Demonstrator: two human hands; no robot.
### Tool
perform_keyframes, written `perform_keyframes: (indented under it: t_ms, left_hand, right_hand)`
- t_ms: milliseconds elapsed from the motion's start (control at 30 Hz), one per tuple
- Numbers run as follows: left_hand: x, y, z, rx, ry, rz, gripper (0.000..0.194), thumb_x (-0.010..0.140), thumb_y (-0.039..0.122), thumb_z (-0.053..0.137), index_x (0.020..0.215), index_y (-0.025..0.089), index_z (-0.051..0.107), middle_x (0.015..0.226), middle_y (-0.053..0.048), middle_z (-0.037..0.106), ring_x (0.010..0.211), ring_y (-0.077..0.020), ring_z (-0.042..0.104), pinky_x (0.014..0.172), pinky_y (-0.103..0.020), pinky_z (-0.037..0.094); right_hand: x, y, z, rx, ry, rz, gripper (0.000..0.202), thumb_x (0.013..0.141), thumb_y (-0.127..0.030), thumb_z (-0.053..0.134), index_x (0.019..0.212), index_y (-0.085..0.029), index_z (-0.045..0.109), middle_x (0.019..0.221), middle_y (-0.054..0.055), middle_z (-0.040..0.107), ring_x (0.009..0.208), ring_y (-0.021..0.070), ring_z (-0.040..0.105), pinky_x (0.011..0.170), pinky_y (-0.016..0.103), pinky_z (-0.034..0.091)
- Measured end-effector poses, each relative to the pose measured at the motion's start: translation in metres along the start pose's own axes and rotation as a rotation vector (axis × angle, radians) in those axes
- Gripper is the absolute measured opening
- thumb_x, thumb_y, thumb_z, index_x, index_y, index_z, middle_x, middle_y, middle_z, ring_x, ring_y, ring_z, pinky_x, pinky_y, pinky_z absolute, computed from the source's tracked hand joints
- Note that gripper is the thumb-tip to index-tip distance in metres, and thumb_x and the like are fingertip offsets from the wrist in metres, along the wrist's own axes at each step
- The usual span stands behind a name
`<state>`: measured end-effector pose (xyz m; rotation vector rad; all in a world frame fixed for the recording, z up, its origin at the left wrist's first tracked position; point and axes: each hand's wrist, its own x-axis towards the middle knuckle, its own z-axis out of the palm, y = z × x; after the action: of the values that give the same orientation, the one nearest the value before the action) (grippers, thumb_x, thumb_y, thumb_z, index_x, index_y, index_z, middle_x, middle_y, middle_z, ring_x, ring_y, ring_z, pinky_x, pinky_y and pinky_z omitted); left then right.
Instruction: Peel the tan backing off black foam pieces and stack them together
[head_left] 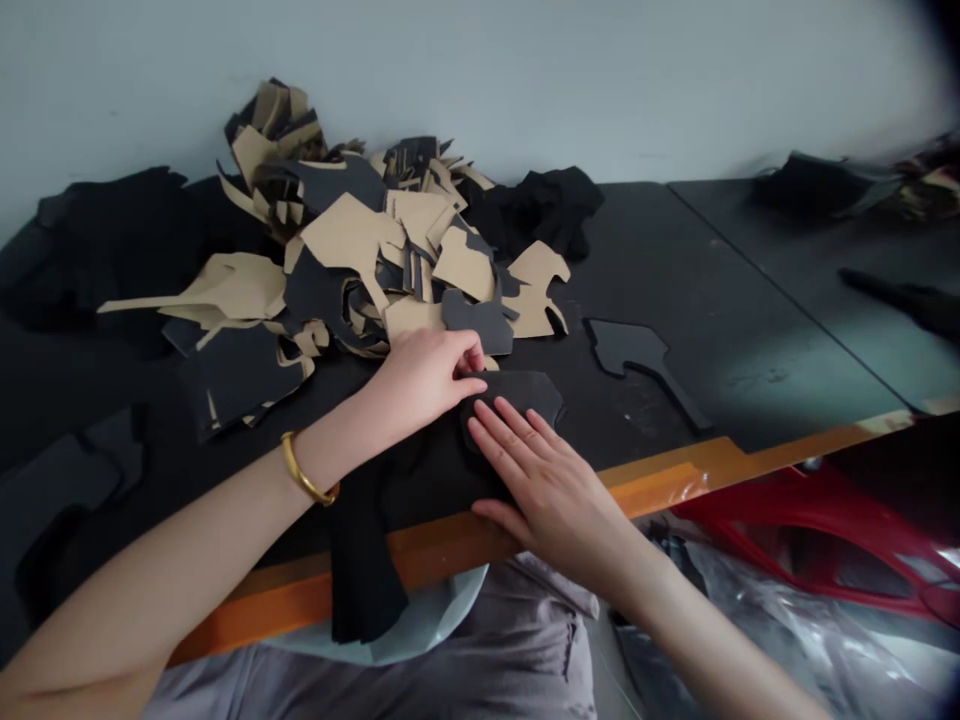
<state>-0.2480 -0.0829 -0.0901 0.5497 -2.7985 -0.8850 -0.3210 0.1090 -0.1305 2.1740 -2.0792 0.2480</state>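
My right hand (536, 465) lies flat with its fingers stretched out on a dark, flat cut piece (525, 385) near the front of the table. At that piece's upper left edge is my left hand (442, 370), its fingers curled in and its thumb close to them. What the left fingers pinch, if anything, is hidden. Just beyond the left hand sits a small dark grey cut piece (484, 322) at the front of a heap of tan-and-black sheet pieces (345, 235). A dark piece with a long narrow tail (630, 350) rests to the right.
Black soft material (544, 205) lies behind the heap. A strip of black fabric (364, 570) hangs over the table's orange-taped front edge (667, 485). Below on the right are a red plastic stool-like object (817, 540) and clear plastic wrap (780, 620). A pale wall stands behind.
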Motion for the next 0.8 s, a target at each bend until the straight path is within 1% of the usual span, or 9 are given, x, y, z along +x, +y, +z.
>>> perform_keyframes:
  t_ms: [133,200,300,400,500,600,700,767,800]
  left_hand:
    - [-0.008,0.016,-0.001,0.306,0.011,-0.001,0.010,0.085,0.027,0.061,0.091,0.020,0.064,0.084,-0.002,0.071,0.082,-0.0206,0.066,0.071,-0.030,0.041]
    - [-0.010,0.018,-0.003,0.452,0.014,-0.042,0.018,0.088,0.034,0.057,0.097,0.020,0.065,0.095,-0.007,0.071,0.087,-0.0254,0.066,0.074,-0.035,0.041]
    - [-0.012,0.013,-0.005,0.591,0.087,-0.062,0.041,0.085,0.052,0.057,0.105,0.017,0.065,0.111,-0.014,0.067,0.098,-0.0323,0.064,0.082,-0.043,0.040]
    - [-0.013,0.007,-0.005,0.621,0.129,-0.007,0.043,0.085,0.051,0.058,0.110,0.017,0.062,0.111,-0.014,0.067,0.100,-0.0315,0.062,0.086,-0.044,0.038]
    - [-0.014,0.007,-0.009,0.619,0.106,0.021,0.029,0.093,0.035,0.046,0.109,0.018,0.064,0.110,-0.011,0.067,0.098,-0.0269,0.063,0.083,-0.042,0.038]
    - [-0.009,0.006,-0.018,0.643,0.111,-0.001,0.033,0.096,0.023,0.034,0.103,0.018,0.066,0.107,-0.010,0.067,0.100,-0.0264,0.061,0.082,-0.042,0.038]
    - [0.008,0.002,-0.025,0.670,0.127,0.016,0.033,0.095,0.026,0.036,0.104,0.018,0.067,0.112,-0.011,0.065,0.107,-0.0284,0.058,0.088,-0.044,0.037]
    - [0.022,0.000,-0.025,0.678,0.117,0.042,0.034,0.093,0.035,0.044,0.114,0.017,0.063,0.121,-0.013,0.061,0.114,-0.0306,0.053,0.092,-0.044,0.037]
    - [0.028,-0.002,-0.023,0.679,0.106,0.051,0.041,0.090,0.042,0.049,0.120,0.016,0.060,0.124,-0.015,0.059,0.117,-0.0323,0.051,0.094,-0.045,0.037]
  right_hand:
    - [-0.001,-0.001,-0.002,0.036,-0.032,0.009,0.070,0.094,-0.048,0.047,0.149,-0.008,0.030,0.156,0.007,0.021,0.146,0.0248,0.018,0.117,0.046,0.029]
    - [-0.001,-0.002,-0.004,0.066,-0.035,0.014,0.072,0.093,-0.049,0.049,0.150,-0.008,0.028,0.156,0.006,0.018,0.146,0.0252,0.016,0.118,0.046,0.027]
    - [0.000,0.001,-0.009,0.161,-0.030,0.037,0.072,0.093,-0.052,0.048,0.149,-0.010,0.031,0.156,0.006,0.021,0.146,0.0238,0.017,0.119,0.044,0.025]
    - [0.003,0.009,-0.013,0.250,-0.007,0.139,0.070,0.095,-0.053,0.044,0.147,-0.008,0.035,0.155,0.009,0.023,0.145,0.0227,0.019,0.118,0.040,0.029]
    - [0.008,0.017,-0.009,0.194,-0.001,0.237,0.074,0.092,-0.051,0.051,0.147,-0.004,0.033,0.154,0.014,0.021,0.144,0.0293,0.020,0.117,0.049,0.027]
    - [0.013,0.020,-0.003,0.147,-0.011,0.232,0.082,0.088,-0.052,0.058,0.148,-0.004,0.030,0.154,0.017,0.019,0.144,0.0316,0.020,0.117,0.052,0.024]
    - [0.013,0.020,-0.005,0.160,-0.022,0.219,0.081,0.087,-0.048,0.060,0.148,-0.005,0.029,0.154,0.017,0.019,0.144,0.0312,0.019,0.116,0.053,0.024]
    - [0.007,0.018,-0.009,0.177,-0.016,0.235,0.075,0.088,-0.046,0.059,0.148,-0.009,0.033,0.154,0.015,0.021,0.144,0.0325,0.017,0.114,0.056,0.026]
    - [0.002,0.018,-0.011,0.181,-0.004,0.266,0.073,0.088,-0.045,0.059,0.147,-0.011,0.034,0.154,0.014,0.022,0.144,0.0336,0.017,0.113,0.058,0.028]
